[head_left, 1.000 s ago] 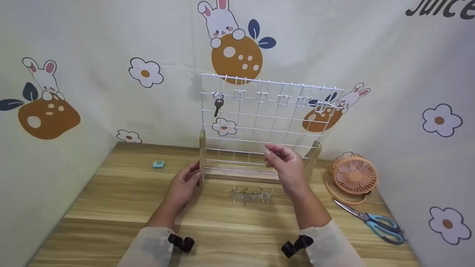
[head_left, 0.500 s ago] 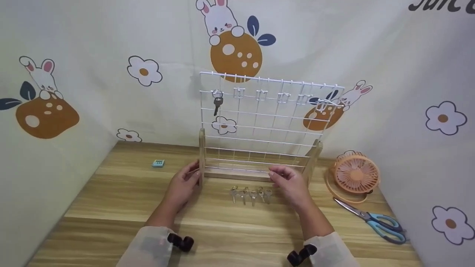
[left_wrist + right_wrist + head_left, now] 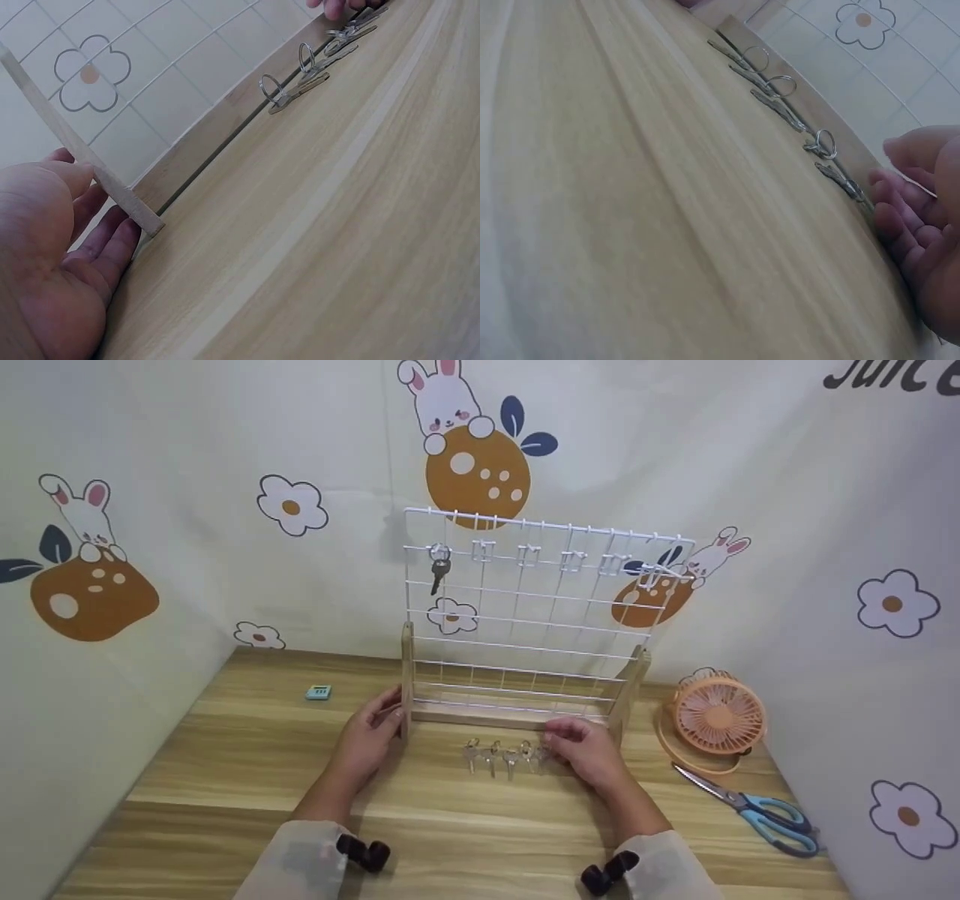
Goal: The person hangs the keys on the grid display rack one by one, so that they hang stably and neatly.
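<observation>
A white wire grid rack (image 3: 525, 619) stands in a wooden base, with several small hooks along its top. On the leftmost hook hangs a dark key (image 3: 440, 574) by its ring. My left hand (image 3: 369, 741) grips the left wooden upright (image 3: 112, 184), thumb on the near side and fingers behind. In front of the base lie several keys with rings (image 3: 492, 759) in a row. Beside the rightmost key (image 3: 840, 180) is my right hand (image 3: 589, 750), its fingers loosely bent and thumb apart from them. In the right wrist view nothing sits between its fingertips.
At the right stand an orange fan (image 3: 720, 714) and, in front of it, blue-handled scissors (image 3: 761, 808). A small teal timer-like block (image 3: 319, 692) lies left of the rack. A printed cloth (image 3: 337, 585) hangs behind the wooden table (image 3: 225, 772).
My right hand has come down from in front of the grid to the right end of the key row. The left hand stays on the upright.
</observation>
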Available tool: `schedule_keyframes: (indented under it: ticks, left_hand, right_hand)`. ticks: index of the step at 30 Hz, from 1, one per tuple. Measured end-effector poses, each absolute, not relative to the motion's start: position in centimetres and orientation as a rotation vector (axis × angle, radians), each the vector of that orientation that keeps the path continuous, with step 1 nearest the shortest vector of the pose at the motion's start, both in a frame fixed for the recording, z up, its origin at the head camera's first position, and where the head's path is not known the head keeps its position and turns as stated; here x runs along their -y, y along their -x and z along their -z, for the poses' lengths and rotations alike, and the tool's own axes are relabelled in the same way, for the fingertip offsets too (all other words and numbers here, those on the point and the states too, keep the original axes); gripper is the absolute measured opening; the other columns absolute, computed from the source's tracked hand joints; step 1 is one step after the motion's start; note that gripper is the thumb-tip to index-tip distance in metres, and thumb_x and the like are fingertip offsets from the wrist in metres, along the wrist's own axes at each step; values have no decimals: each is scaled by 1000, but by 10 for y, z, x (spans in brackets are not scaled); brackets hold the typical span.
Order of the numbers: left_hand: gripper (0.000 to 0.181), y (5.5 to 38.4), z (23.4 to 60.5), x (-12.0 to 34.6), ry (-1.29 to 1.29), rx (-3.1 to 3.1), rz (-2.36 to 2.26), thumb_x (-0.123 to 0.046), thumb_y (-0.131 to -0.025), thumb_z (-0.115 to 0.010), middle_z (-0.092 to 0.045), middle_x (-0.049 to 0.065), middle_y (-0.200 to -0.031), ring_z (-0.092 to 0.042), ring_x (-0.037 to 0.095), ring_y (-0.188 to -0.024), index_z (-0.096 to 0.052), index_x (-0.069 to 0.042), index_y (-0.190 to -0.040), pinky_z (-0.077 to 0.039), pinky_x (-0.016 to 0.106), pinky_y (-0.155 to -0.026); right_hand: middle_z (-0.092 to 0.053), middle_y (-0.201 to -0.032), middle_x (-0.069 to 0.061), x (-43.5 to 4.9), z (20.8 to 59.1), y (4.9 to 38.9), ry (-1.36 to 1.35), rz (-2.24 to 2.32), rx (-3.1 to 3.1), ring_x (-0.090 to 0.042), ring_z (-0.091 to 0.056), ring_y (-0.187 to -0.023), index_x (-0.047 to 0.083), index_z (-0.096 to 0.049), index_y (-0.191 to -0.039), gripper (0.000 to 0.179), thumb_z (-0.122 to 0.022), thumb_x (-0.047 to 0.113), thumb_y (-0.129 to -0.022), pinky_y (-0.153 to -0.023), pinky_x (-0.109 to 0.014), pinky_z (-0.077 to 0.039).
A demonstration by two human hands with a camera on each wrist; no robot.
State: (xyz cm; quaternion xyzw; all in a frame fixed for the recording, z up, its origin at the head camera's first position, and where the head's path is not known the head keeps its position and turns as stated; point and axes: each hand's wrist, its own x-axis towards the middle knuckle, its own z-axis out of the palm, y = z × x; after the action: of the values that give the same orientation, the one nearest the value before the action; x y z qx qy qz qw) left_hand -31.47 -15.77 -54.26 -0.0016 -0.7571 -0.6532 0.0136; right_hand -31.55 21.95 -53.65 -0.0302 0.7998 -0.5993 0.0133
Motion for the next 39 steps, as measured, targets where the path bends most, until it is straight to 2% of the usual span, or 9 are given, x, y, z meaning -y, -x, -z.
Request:
schedule_keyframes:
  ticks: [7, 14, 20, 26, 34, 39]
  left_hand:
    - [49, 318, 541, 159, -21, 2369, 2033, -22, -111, -59, -53, 7, -163, -51, 29, -152, -51, -22, -159, -50, 41, -123]
    - [48, 316, 538, 162, -32, 2353, 2032, -21, -111, -60, -53, 10, -163, -53, 31, -151, -52, -20, -159, -54, 41, -119]
    - [47, 314, 538, 162, -50, 2371, 2034, -25, -112, -59, -53, 6, -163, -53, 29, -151, -52, -25, -158, -55, 42, -119]
    - [48, 315, 540, 158, -28, 2373, 2030, -25, -111, -60, -52, 7, -163, -51, 30, -153, -52, -22, -158, -53, 39, -121]
    - [47, 316, 541, 157, -54, 2382, 2039, -26, -111, -60, -52, 5, -163, -52, 28, -153, -52, -25, -158, -54, 39, -120]
    - [48, 317, 541, 157, -58, 2390, 2021, -27, -111, -60, -52, 4, -163, -51, 28, -153, -52, -25, -158, -52, 40, -122]
  right_hand:
    - [-80, -111, -21, -219, 536, 320, 190, 1747, -2604, -9, -72, -87, -4, -78, -115, 26, -83, 5, -90, -73, -16, -60]
    - [-82, -112, -14, -217, 537, 326, 233, 1610, -2704, -10, -73, -92, 3, -80, -113, 27, -86, 8, -87, -79, -16, -59]
    - [-80, -113, -16, -217, 536, 323, 277, 1608, -2689, -11, -70, -91, -1, -78, -116, 31, -85, 6, -87, -77, -16, -59]
    - [-81, -110, -13, -220, 538, 318, 308, 1504, -2738, -7, -66, -88, 1, -79, -115, 30, -82, 3, -86, -76, -16, -55]
    - [-78, -96, -6, -220, 538, 315, 320, 1453, -2792, -7, -62, -83, 7, -81, -105, 18, -83, 4, -87, -73, -18, -53]
    - [-80, -100, -8, -221, 538, 314, 333, 1442, -2790, -10, -65, -88, 8, -82, -103, 12, -80, 5, -91, -75, -17, -53]
